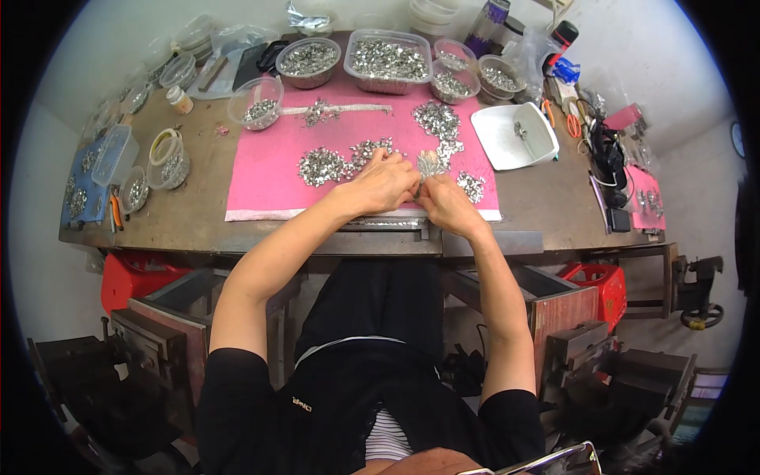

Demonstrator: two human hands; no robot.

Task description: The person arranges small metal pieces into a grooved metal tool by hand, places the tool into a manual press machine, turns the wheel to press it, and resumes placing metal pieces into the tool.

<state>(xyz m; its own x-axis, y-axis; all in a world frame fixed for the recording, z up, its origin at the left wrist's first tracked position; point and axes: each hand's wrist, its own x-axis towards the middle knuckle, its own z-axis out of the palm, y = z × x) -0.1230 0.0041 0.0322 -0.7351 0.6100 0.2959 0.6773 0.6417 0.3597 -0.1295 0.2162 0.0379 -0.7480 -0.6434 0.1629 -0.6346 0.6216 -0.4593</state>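
Observation:
My left hand [386,184] rests over the front of a pink mat [265,174], its fingers bent beside a heap of small shiny metal pieces [368,150]. Close to its right, my right hand [450,204] is closed in a pinch. A silvery, leaf-like metal piece or cluster [429,164] shows just beyond the fingertips; its exact kind is unclear. What the pinched fingers hold is hidden. Another heap of metal pieces [321,166] lies left of my left hand, and a small pile [471,187] sits right of my right hand.
Tubs of metal pieces, including a large rectangular tub [389,60], line the mat's far edge. At right stand a white tray [507,141] and orange-handled tools [573,125]. Left are a small bottle [180,100] and a blue mat [92,207]. The bench edge [293,237] runs in front.

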